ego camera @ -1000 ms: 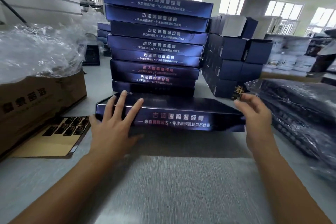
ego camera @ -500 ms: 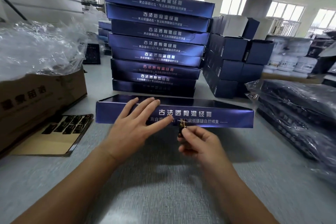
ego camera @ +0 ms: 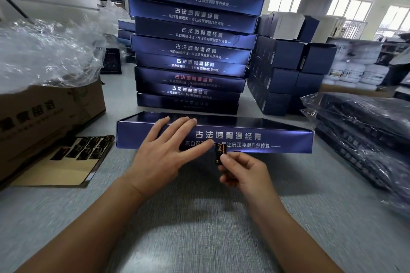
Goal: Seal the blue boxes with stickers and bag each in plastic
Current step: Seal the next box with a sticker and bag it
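Right hand (ego camera: 240, 169) nearest, fingers curled, thumb and forefinger pinching a small black sticker (ego camera: 220, 155) with gold print. Sticker upright, its top edge at the lower front edge of the box (ego camera: 266, 139); can't tell if it's stuck on. Left hand (ego camera: 165, 152) flat, fingers straight and spread, laid over the box's front face and top edge, left of centre; holding nothing. Box lies flat on the grey table (ego camera: 199, 228), long side facing the camera. Left of it, sticker sheet (ego camera: 64, 162) on brown backing, a few black stickers on its far part. Behind that, carton (ego camera: 44, 115) stuffed with clear plastic (ego camera: 44, 55). Right side: bagged boxes (ego camera: 366, 131) in a pile. Just behind the box, stack (ego camera: 190, 49) of the same blue boxes. Further right, small boxes (ego camera: 288, 68) stacked.
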